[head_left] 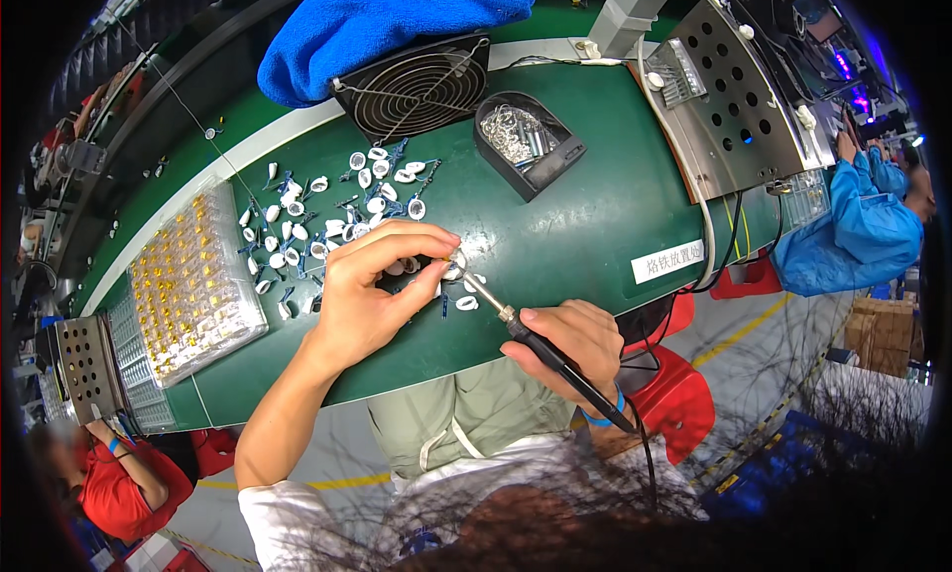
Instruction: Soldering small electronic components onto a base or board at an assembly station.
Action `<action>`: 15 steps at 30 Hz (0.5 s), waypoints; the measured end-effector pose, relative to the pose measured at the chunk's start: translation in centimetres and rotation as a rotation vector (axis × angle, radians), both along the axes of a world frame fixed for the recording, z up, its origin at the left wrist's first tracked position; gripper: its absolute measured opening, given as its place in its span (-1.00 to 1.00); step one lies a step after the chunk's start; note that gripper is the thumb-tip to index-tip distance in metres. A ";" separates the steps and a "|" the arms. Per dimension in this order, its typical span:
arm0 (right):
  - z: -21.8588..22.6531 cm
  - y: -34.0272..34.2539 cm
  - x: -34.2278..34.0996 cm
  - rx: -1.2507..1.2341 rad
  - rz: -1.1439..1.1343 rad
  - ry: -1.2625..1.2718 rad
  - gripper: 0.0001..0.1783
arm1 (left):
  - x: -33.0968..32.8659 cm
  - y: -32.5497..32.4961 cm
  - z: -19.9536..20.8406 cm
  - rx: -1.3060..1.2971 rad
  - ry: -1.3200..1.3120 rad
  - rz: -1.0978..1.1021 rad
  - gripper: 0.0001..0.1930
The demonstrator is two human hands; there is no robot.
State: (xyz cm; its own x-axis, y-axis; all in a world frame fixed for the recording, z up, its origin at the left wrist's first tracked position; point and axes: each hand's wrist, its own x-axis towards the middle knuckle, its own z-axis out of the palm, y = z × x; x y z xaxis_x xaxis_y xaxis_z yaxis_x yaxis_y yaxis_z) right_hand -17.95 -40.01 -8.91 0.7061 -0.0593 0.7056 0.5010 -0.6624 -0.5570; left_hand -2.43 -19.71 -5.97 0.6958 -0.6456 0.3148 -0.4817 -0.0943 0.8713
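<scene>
My right hand (pixel 570 344) is wrapped round the black handle of a soldering iron (pixel 540 346), whose metal shaft points up and left. My left hand (pixel 372 280) pinches a small white shell-like part (pixel 454 266) between thumb and fingertip, and the iron's tip is right by it. Whether the tip touches the part is too small to tell. Just below the fingertips another white shell (pixel 466 302) lies on the green mat. Beyond and left of my left hand spread many small white oval shells (pixel 296 208) with dark blue pieces attached, some hidden behind the hand.
A clear tray (pixel 248 319) of gold-coloured parts stands left. Behind are a black fan (pixel 421 91), a blue towel (pixel 397 22) and a black bin (pixel 543 180) of metallic bits. A perforated metal box (pixel 729 96) with cables stands right. Co-workers sit at both sides.
</scene>
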 end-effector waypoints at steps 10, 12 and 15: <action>0.0 0.0 -0.5 -0.017 -0.018 0.063 -0.50 | 0.1 -0.1 0.0 -0.016 -0.028 -0.004 -0.79; 0.0 0.0 -0.6 -0.020 -0.017 0.068 -0.49 | 0.1 -0.2 0.0 -0.012 -0.033 -0.004 -0.79; -0.1 0.0 -0.6 -0.025 -0.018 0.068 -0.48 | 0.1 -0.2 0.0 -0.015 -0.048 -0.004 -0.79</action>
State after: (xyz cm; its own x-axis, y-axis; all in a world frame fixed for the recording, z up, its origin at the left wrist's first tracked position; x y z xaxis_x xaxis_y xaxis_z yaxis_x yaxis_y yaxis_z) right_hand -18.52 -40.03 -9.02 0.7515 -0.0551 0.6574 0.4504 -0.6853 -0.5723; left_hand -2.31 -19.92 -5.99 0.6771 -0.6434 0.3571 -0.5233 -0.0798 0.8484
